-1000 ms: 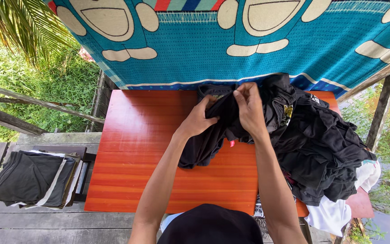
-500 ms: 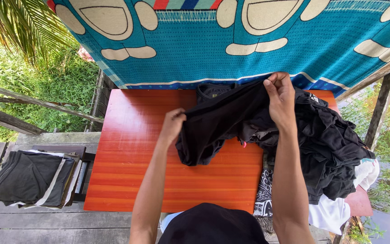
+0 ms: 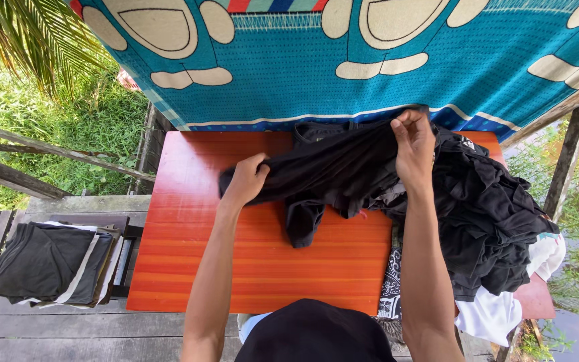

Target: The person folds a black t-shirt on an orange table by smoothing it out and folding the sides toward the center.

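Left hand (image 3: 248, 179) is gripping one end of a black garment (image 3: 330, 171), fingers curled shut around a bunched edge of the cloth. Right hand (image 3: 413, 144) is pinching the other end higher up, thumb and fingers pressed together on the fabric near the far edge of the table (image 3: 196, 221). The garment is stretching between the two grips, slanting down from the right hand to the left, with a loose part hanging from its middle and draping onto the orange table top.

Just right of the right hand, a heap of black clothes (image 3: 490, 214) is covering the right end of the table; the held garment is touching or overlapping this heap, and where one ends and the other begins is hard to tell. Another dark garment (image 3: 316, 133) is lying flat at the far table edge, partly hidden behind the held cloth. White cloth (image 3: 497, 315) is hanging off the near right corner under the heap, and a black-and-white patterned cloth (image 3: 391, 281) is showing beside the right forearm.

Left of the table, well apart from both hands, a stack of folded clothes (image 3: 51, 265) in dark grey and olive is sitting on a low wooden stand. A blue blanket (image 3: 289, 74) with cream cartoon shapes is hanging across a rail behind the table. Grass and palm fronds (image 3: 28, 47) are lying beyond on the left; wooden planks (image 3: 88, 328) are running underfoot.
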